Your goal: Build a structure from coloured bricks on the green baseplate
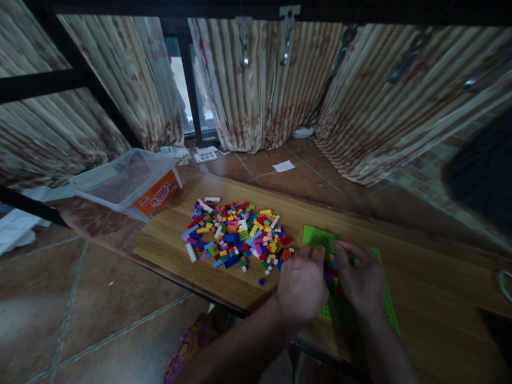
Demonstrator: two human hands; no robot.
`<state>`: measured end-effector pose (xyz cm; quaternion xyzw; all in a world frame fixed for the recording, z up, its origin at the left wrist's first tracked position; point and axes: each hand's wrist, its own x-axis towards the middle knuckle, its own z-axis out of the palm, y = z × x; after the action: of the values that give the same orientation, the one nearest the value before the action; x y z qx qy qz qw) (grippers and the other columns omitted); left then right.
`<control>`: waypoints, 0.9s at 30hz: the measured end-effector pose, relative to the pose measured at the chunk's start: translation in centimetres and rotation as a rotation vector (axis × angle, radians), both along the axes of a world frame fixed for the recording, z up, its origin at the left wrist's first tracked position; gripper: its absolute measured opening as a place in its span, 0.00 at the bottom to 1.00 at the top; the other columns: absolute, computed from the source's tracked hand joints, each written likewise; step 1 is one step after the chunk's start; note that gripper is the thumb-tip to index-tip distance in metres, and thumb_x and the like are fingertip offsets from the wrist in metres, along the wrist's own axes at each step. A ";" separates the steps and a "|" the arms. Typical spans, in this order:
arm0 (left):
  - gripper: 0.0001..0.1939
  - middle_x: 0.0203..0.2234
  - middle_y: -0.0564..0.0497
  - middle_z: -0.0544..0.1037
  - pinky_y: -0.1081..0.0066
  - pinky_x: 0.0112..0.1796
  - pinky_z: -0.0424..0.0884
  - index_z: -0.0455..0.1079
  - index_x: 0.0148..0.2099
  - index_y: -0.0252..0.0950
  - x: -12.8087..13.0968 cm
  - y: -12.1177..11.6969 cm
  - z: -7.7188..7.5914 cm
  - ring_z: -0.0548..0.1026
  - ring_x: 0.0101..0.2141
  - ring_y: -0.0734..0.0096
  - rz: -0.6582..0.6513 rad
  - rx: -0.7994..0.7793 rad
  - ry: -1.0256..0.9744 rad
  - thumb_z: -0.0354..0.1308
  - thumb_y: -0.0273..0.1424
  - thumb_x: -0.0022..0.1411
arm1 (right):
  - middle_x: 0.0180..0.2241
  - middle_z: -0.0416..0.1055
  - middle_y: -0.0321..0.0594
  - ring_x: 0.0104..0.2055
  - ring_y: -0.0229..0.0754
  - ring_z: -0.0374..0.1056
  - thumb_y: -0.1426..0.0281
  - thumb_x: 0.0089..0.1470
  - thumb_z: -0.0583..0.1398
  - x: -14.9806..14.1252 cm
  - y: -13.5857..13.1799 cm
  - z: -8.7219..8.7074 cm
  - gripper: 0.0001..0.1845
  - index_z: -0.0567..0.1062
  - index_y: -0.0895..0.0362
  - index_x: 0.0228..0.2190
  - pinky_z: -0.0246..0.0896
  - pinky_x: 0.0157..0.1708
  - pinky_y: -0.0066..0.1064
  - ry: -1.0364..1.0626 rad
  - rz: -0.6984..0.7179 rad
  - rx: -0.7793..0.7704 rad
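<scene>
A green studded baseplate [320, 237] lies on the right part of the wooden table. Several toy bricks [331, 274], some purple, blue and red, stand on it, partly covered by my hands. My left hand [302, 285] is over the plate's left edge with its fingers curled in; what they hold, if anything, is hidden. My right hand [362, 277] is over the plate's middle, thumb and fingers bent together at the bricks. I cannot make out what is between them. Left of my hands spreads a pile of loose, many-coloured bricks [236, 232].
A clear plastic bin [116, 181] with an orange label stands at the table's far left end. The wooden table [436, 288] runs on to the right. Past its back edge are tiled floor, a white paper [284, 166] and striped curtains [256, 90]. A dark frame crosses above.
</scene>
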<state>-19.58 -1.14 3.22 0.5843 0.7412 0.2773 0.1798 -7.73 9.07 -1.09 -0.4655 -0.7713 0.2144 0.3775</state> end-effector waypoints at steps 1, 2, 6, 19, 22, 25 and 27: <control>0.23 0.44 0.44 0.77 0.64 0.42 0.76 0.65 0.58 0.35 -0.8 0.0 0.1 0.77 0.40 0.60 0.056 0.050 -0.028 0.50 0.23 0.60 | 0.38 0.76 0.46 0.44 0.51 0.70 0.56 0.57 0.57 -0.2 -0.4 0.3 0.17 0.79 0.55 0.34 0.63 0.48 0.45 0.018 0.001 0.027; 0.22 0.44 0.44 0.77 0.65 0.45 0.74 0.67 0.57 0.35 -1.7 0.1 0.2 0.77 0.41 0.62 0.125 0.105 -0.065 0.47 0.22 0.62 | 0.39 0.76 0.45 0.45 0.50 0.70 0.57 0.57 0.57 -0.5 -0.8 0.6 0.16 0.79 0.55 0.35 0.63 0.48 0.45 0.033 0.014 0.042; 0.16 0.44 0.44 0.79 0.68 0.50 0.71 0.72 0.50 0.33 -5.7 0.4 0.4 0.77 0.45 0.65 0.395 0.271 -0.213 0.47 0.22 0.64 | 0.38 0.76 0.41 0.43 0.46 0.71 0.63 0.58 0.57 -2.0 -3.2 1.4 0.11 0.78 0.52 0.36 0.65 0.45 0.40 0.015 0.232 -0.024; 0.13 0.42 0.46 0.81 0.65 0.49 0.71 0.75 0.46 0.33 -7.9 0.0 0.2 0.78 0.43 0.64 0.410 0.245 -0.362 0.52 0.25 0.62 | 0.39 0.75 0.41 0.43 0.48 0.72 0.76 0.55 0.58 -5.1 -8.7 1.0 0.10 0.75 0.53 0.38 0.67 0.42 0.38 -0.307 0.358 -0.109; 0.13 0.44 0.45 0.80 0.64 0.49 0.71 0.75 0.46 0.33 -7.8 0.1 -0.1 0.77 0.44 0.64 0.361 0.250 -0.364 0.52 0.27 0.63 | 0.39 0.75 0.40 0.43 0.45 0.71 0.76 0.56 0.57 -4.9 -8.3 1.5 0.11 0.75 0.53 0.39 0.67 0.43 0.36 -0.225 0.383 -0.124; 0.13 0.43 0.46 0.80 0.65 0.48 0.71 0.75 0.47 0.34 -7.5 0.2 -0.4 0.77 0.43 0.64 0.310 0.240 -0.351 0.52 0.29 0.64 | 0.41 0.75 0.39 0.43 0.43 0.72 0.74 0.58 0.56 -3.1 -6.7 2.1 0.12 0.76 0.51 0.41 0.67 0.44 0.35 -0.114 0.361 -0.133; 0.14 0.41 0.46 0.80 0.65 0.46 0.72 0.74 0.48 0.34 -7.0 0.2 -0.4 0.78 0.41 0.65 0.282 0.208 -0.340 0.52 0.29 0.64 | 0.40 0.75 0.40 0.43 0.44 0.71 0.72 0.59 0.55 -1.2 -5.0 2.4 0.12 0.76 0.52 0.41 0.67 0.44 0.36 -0.058 0.257 -0.124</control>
<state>-26.61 -0.94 2.78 0.4352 0.7421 0.4689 0.2003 -8.96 4.05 1.28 -0.3914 -0.8204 0.2946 0.2950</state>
